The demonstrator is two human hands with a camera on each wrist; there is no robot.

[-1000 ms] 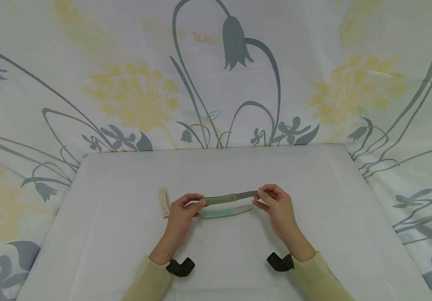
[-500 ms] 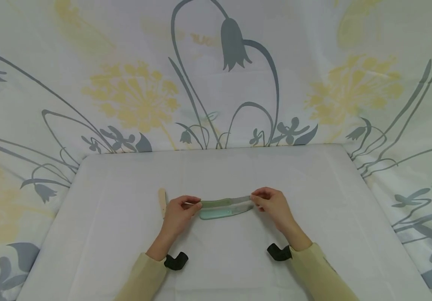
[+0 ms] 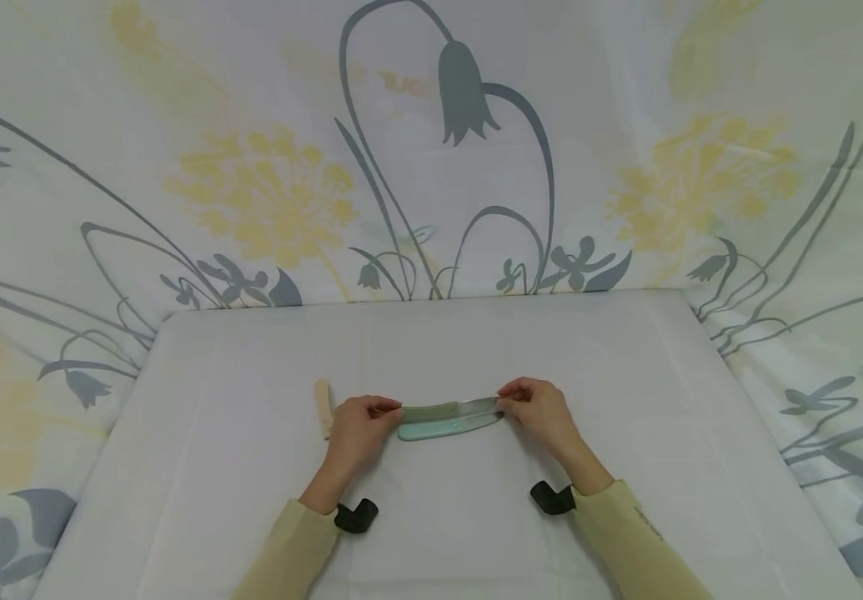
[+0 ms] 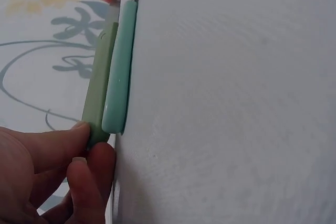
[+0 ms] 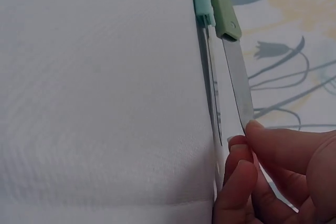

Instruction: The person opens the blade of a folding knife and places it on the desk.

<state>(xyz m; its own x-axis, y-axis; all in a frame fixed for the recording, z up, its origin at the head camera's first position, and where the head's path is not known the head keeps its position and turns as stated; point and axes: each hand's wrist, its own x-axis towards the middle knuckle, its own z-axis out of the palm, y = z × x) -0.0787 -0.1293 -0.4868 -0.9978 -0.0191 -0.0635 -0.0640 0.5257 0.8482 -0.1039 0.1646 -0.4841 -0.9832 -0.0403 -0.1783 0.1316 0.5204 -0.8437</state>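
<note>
An olive-green folding knife [image 3: 431, 412], unfolded, spans between the two hands. My left hand [image 3: 359, 429] pinches the end of its handle [image 4: 100, 77] between thumb and fingers. At the other end, my right hand [image 3: 544, 412] pinches the blade [image 5: 239, 77] near its tip. Just on the near side lies a mint-green folding knife [image 3: 434, 430], also unfolded, its blade pointing right. The two knives are nearly parallel. Whether the olive knife touches the table cannot be told.
A beige folding knife [image 3: 323, 408] stands out left of the left hand, its lower end partly hidden by that hand. All rests on a white-covered table [image 3: 431, 533]. Behind and beside it hangs a flower-patterned cloth [image 3: 266, 192].
Both hands have brought the olive knife down and slightly left, closer to the table and the mint knife. The mint and beige knives have stayed in place.
</note>
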